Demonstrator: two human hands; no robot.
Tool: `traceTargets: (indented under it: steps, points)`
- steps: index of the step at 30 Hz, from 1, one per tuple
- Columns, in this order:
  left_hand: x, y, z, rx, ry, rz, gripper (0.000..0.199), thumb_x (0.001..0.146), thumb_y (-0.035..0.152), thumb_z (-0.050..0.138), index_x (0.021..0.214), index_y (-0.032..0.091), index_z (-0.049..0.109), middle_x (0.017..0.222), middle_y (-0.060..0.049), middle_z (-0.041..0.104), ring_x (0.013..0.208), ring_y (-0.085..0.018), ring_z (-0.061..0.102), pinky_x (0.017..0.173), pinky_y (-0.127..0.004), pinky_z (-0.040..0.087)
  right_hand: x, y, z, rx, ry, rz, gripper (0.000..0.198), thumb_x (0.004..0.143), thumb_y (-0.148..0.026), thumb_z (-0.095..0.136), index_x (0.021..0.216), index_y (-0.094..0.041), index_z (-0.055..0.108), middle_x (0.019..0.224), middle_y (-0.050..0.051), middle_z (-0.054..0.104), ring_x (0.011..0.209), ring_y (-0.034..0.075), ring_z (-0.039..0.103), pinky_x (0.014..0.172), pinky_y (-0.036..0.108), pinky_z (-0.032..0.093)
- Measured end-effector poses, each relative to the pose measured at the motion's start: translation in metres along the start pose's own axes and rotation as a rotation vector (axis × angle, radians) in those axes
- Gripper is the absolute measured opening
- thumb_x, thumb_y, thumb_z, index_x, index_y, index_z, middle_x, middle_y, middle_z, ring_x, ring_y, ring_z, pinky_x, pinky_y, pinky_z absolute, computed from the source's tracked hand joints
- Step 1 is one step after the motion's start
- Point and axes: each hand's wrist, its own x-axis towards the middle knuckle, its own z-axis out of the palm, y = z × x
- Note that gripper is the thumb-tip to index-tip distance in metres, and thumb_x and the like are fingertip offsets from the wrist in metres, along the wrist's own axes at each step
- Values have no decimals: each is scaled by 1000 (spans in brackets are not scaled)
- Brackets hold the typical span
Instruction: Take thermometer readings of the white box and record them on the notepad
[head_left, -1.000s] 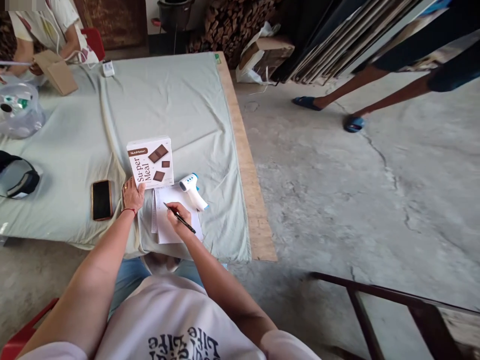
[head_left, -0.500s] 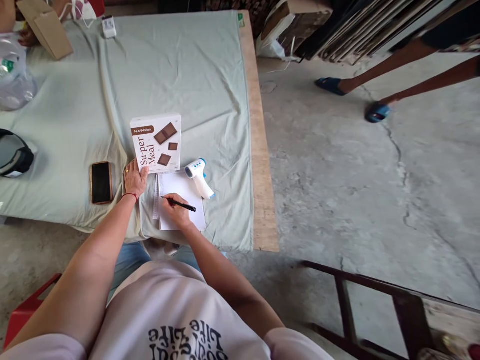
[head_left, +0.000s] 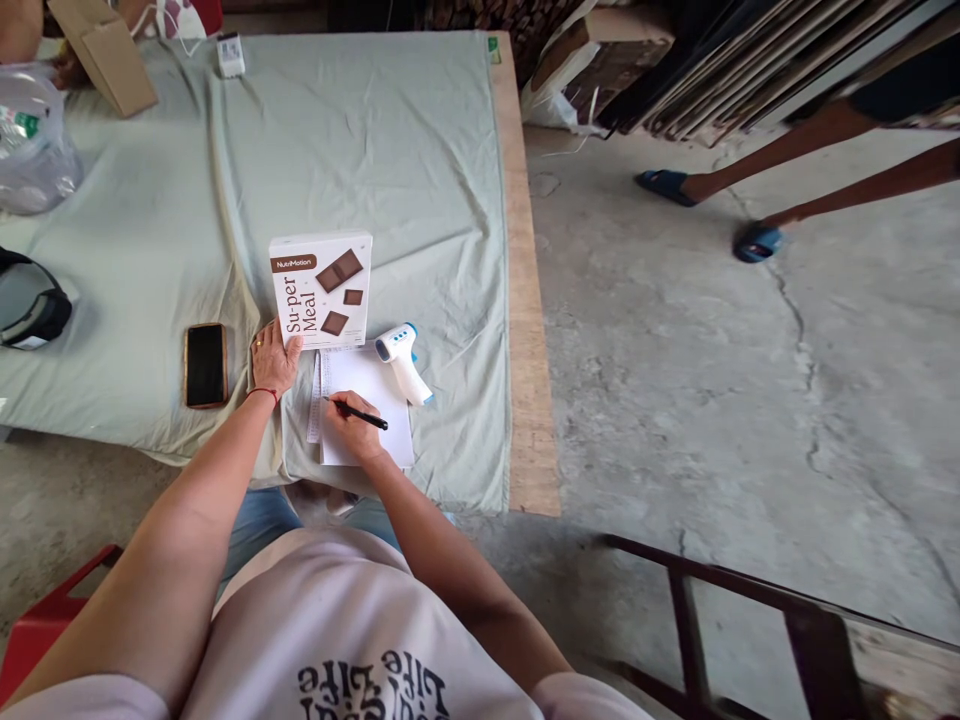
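My left hand (head_left: 275, 358) grips the lower left corner of a white box (head_left: 322, 290) printed "NutriMotion Su-per Meal", thumb on its front. In my right hand (head_left: 352, 428) is a black pen (head_left: 361, 414), its tip against the left part of a white sheet of paper (head_left: 367, 378). Another sheet with fine markings (head_left: 313, 410) shows from under the paper's left side. A white and blue infrared thermometer (head_left: 405, 362) rests across the paper's upper right edge. Left of my left hand lies a dark-screened phone (head_left: 205, 366).
A pale green cloth (head_left: 360, 130) covers the table, with a bare wooden edge (head_left: 531, 400) on the right. At the left are a plastic bag (head_left: 37, 150), a black headset-like object (head_left: 30, 300) and a cardboard box (head_left: 109, 60). Another person's legs (head_left: 795, 110) stand at upper right.
The view has shifted slightly, so everything sits a little lower or further right. Both hands keep their holds; the pen tip stays near the paper's left side.
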Motion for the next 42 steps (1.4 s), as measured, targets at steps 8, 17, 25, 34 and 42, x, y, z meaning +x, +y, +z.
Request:
traceTargets:
  steps: [8, 17, 25, 34, 42]
  points:
    - [0, 0, 0, -10, 8, -14, 76, 98, 63, 14, 140, 9, 47, 136, -20, 57, 127, -33, 50, 107, -46, 37, -1, 2, -1, 32, 12, 6, 16, 76, -30, 53, 76, -22, 66, 72, 3, 68, 66, 17, 60, 70, 32, 50]
    - [0, 0, -1, -14, 10, -3, 78, 97, 64, 10, 136, 10, 50, 136, -21, 57, 130, -32, 48, 107, -45, 37, 0, 4, 1, 27, 34, -18, 16, 76, -30, 51, 76, -22, 65, 72, 3, 68, 67, 17, 61, 70, 32, 50]
    - [0, 1, -1, -5, 18, 0, 83, 96, 66, 6, 137, 9, 50, 136, -21, 57, 129, -33, 49, 106, -45, 37, -1, 8, 1, -12, 19, -60, 16, 77, -27, 51, 77, -21, 65, 71, 3, 67, 66, 16, 60, 68, 30, 50]
    - [0, 1, -1, -4, 24, 10, 89, 94, 69, 2, 134, 9, 52, 134, -21, 58, 129, -33, 49, 105, -45, 38, -1, 13, 5, -15, 76, -121, 17, 78, -28, 49, 77, -20, 64, 67, 2, 66, 61, 15, 58, 63, 28, 50]
    - [0, 0, -1, 0, 23, 10, 83, 96, 66, 7, 134, 9, 52, 135, -21, 58, 129, -32, 49, 105, -46, 38, -1, 13, 5, 11, 107, -126, 15, 78, -28, 49, 76, -21, 63, 67, 1, 64, 61, 14, 56, 62, 28, 49]
